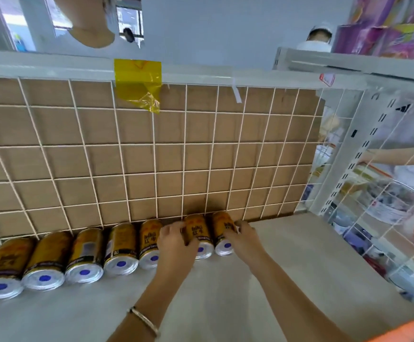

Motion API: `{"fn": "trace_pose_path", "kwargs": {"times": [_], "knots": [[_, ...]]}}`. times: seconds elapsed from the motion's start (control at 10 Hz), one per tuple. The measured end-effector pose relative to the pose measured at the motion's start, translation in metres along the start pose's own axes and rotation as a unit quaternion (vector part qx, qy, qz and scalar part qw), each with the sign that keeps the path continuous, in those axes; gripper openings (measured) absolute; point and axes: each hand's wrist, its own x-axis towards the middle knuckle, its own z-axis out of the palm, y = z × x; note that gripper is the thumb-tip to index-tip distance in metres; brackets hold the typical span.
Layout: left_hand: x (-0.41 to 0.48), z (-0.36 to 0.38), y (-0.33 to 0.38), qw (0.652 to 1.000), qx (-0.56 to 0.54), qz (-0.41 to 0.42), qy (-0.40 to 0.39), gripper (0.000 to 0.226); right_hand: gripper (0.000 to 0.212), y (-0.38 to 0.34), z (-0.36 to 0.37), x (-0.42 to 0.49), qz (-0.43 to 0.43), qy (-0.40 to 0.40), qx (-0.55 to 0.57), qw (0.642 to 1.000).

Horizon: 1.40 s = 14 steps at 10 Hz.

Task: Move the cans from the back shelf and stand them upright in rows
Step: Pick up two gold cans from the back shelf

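Several gold cans lie on their sides in one row along the back of the shelf [287,255], silver bottoms facing me. My left hand [176,243] wraps its fingers around the second can from the right [197,230]. My right hand [241,236] curls over the rightmost can [222,225]. Both cans still rest on the shelf against the wire grid. To the left, the rest of the row [85,255] stretches to the frame's edge, where one can is cut off.
A white wire grid backed with cardboard [151,154] closes the rear of the shelf, with yellow tape [138,82] on its top rail. A wire side panel [374,193] stands at the right. Another person's arm [398,154] shows beyond it.
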Motion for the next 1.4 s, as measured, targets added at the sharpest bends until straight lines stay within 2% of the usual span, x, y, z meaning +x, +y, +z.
{"fn": "trace_pose_path", "kwargs": {"times": [0.1,0.2,0.3,0.4,0.5,0.6,0.7,0.8,0.9,1.0,1.1,1.2,1.4], "knots": [[0.008,0.007,0.011,0.995,-0.005,-0.087,-0.041,0.049,0.054,0.004,0.001,0.017,0.011,-0.033,-0.001,0.999],[0.015,0.013,0.027,0.985,-0.045,-0.152,-0.064,0.039,0.059,0.002,-0.005,0.025,0.033,-0.068,0.052,0.996],[0.018,0.018,0.032,0.978,-0.053,-0.181,-0.085,0.039,0.062,0.004,-0.009,0.033,0.044,-0.096,0.056,0.993],[0.018,0.024,0.032,0.972,-0.118,-0.175,-0.105,0.047,0.068,0.008,-0.011,0.036,0.045,-0.125,0.09,0.987],[0.016,0.029,0.029,0.964,-0.155,-0.195,-0.096,0.051,0.05,0.016,-0.016,0.038,0.062,-0.164,0.131,0.976],[0.007,0.031,0.037,0.956,-0.13,-0.246,-0.09,0.059,0.033,0.021,-0.022,0.035,0.061,-0.211,0.164,0.962],[0.003,0.033,0.036,0.939,-0.182,-0.285,-0.065,0.049,0.015,0.024,-0.029,0.032,0.058,-0.249,0.224,0.941],[-0.005,0.033,0.032,0.913,-0.286,-0.274,-0.097,0.043,0.008,0.027,-0.04,0.031,0.048,-0.287,0.234,0.927],[-0.005,0.042,0.017,0.902,-0.322,-0.277,-0.076,0.103,0.012,0.036,-0.046,0.031,0.038,-0.303,0.233,0.923],[-0.014,0.041,0.014,0.876,-0.373,-0.29,-0.092,0.109,0.023,0.046,-0.049,0.029,0.037,-0.317,0.27,0.908],[-0.032,0.03,0.02,0.863,-0.391,-0.292,-0.128,0.051,0.067,0.052,-0.055,0.03,0.002,-0.354,0.257,0.899],[-0.047,0.026,0.019,0.854,-0.417,-0.274,-0.147,0.035,0.075,0.049,-0.058,0.029,-0.035,-0.379,0.246,0.891],[-0.079,0.007,0.011,0.88,-0.429,-0.146,-0.143,0.03,0.082,0.039,-0.04,0.004,-0.061,-0.415,0.235,0.877]]}}
